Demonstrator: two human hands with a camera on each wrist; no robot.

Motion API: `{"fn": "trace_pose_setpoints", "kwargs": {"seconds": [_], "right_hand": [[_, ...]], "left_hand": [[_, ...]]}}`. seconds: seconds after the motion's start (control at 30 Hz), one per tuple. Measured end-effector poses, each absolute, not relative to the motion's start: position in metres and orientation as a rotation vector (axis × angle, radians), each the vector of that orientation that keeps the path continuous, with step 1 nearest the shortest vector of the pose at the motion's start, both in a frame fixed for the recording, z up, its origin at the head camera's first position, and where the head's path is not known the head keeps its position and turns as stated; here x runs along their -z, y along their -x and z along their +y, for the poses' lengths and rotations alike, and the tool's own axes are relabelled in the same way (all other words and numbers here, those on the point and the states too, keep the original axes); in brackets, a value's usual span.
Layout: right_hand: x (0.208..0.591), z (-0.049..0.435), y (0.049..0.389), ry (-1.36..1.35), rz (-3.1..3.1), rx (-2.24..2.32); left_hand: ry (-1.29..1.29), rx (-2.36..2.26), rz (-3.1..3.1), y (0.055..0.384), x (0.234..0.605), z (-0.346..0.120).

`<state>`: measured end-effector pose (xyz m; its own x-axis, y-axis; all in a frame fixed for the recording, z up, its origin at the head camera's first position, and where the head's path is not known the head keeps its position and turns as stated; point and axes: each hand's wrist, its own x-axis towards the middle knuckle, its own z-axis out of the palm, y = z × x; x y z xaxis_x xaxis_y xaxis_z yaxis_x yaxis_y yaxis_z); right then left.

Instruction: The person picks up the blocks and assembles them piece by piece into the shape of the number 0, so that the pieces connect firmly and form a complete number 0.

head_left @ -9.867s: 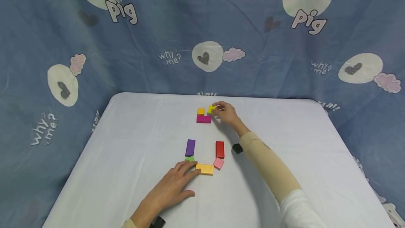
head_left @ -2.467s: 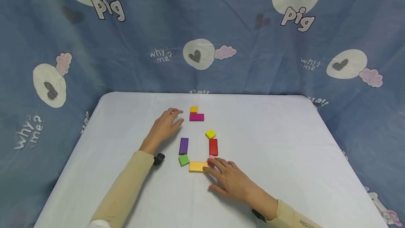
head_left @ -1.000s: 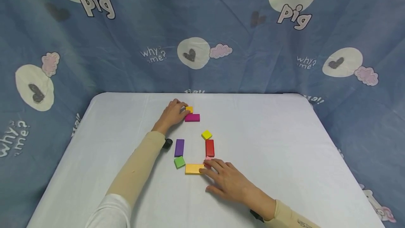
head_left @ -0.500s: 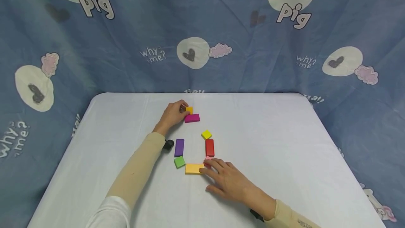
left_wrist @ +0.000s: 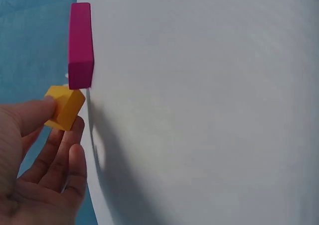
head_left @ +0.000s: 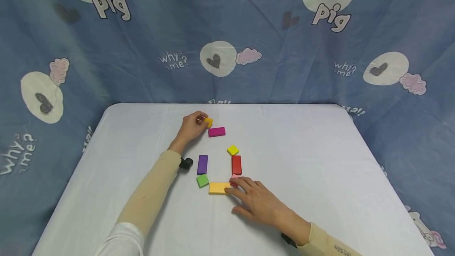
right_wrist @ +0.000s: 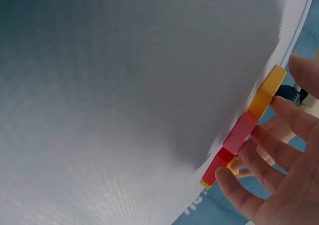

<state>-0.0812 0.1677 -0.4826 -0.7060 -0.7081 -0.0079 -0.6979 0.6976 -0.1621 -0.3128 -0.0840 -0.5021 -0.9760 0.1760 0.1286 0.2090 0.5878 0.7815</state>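
Observation:
At the back of the table my left hand (head_left: 191, 128) pinches a small orange-yellow block (left_wrist: 66, 108) between thumb and fingers. Just to its right lies a magenta oblong block (head_left: 217, 132), slightly turned. Nearer me, my right hand (head_left: 261, 202) lies with fingers spread and relaxed, fingertips at the long orange block (head_left: 217, 188) and the pink block (right_wrist: 240, 132), which it mostly covers in the head view. Beyond the pink one is a red block (head_left: 236, 165), with a yellow block (head_left: 232, 150) at its far end. Opposite lie a green block (head_left: 202, 181) and a purple block (head_left: 202, 164).
A white cloth covers the table (head_left: 320, 169), its far edge running close behind the left hand. A blue printed curtain (head_left: 284, 78) hangs behind and at both sides. The loose blocks form a U that opens toward the back.
The yellow block came from the back to the red block's far end. My left hand then reached back, gripped the orange-yellow block and drew it left off the magenta one, which turned slightly.

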Motion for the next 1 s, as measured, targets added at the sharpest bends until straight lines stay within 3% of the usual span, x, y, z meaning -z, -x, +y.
{"fn": "trace_pose_setpoints", "kwargs": {"seconds": [1.0], "right_hand": [[0.482,0.166,0.081,1.15,2.82,0.221]], "left_hand": [[0.584,1.352,-2.959,0.283,0.475,-0.107]]}}
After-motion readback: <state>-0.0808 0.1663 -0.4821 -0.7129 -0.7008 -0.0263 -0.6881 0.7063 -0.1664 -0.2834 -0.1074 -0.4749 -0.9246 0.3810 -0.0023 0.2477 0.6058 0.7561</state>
